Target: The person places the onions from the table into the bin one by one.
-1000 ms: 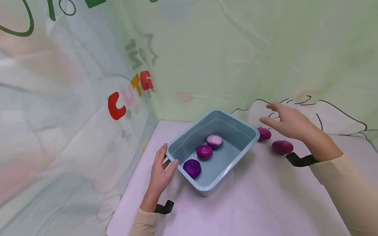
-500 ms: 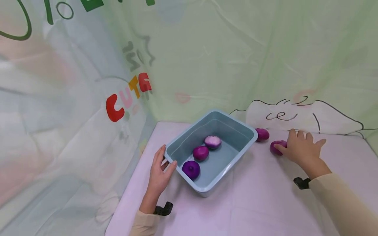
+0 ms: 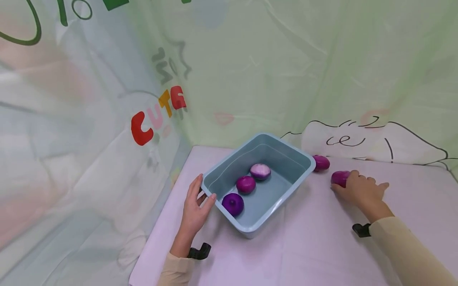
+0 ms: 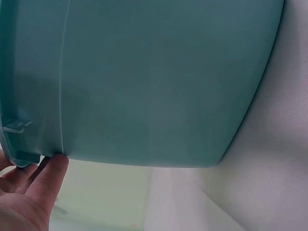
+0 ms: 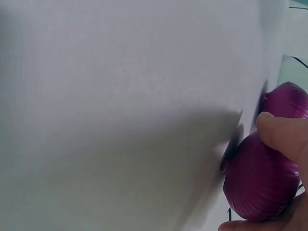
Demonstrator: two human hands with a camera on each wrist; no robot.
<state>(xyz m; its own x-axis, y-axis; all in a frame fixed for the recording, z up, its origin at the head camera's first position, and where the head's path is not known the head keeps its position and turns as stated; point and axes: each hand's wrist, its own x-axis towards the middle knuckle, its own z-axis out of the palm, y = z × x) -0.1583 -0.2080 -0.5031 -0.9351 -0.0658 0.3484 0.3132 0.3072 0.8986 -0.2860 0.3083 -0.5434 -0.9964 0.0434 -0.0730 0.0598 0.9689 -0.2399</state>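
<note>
My left hand (image 3: 195, 208) grips the near-left corner of a light blue plastic tub (image 3: 286, 201), thumb over the rim. From the left wrist view, a finger presses the outer wall (image 4: 144, 86) just under that rim. Inside the tub sit a dark purple onion (image 3: 233, 204), a magenta onion (image 3: 246, 184) and a paler purple-white onion (image 3: 260, 171). To the right, my right hand (image 3: 363, 192) holds a red onion (image 5: 262, 178) low over the table, with thumb and fingers on opposite sides of it. Another red onion (image 3: 321, 163) lies by the tub's right corner.
A pale lilac cloth covers the table (image 3: 315, 246). Printed fabric curtains stand close behind it (image 3: 250, 79) and along its left side (image 3: 89, 159). Each wrist carries a black strap mount (image 3: 361, 230).
My right hand has come down from above the back of the table onto the nearer loose onion and closed round it. The left hand keeps its place on the tub.
</note>
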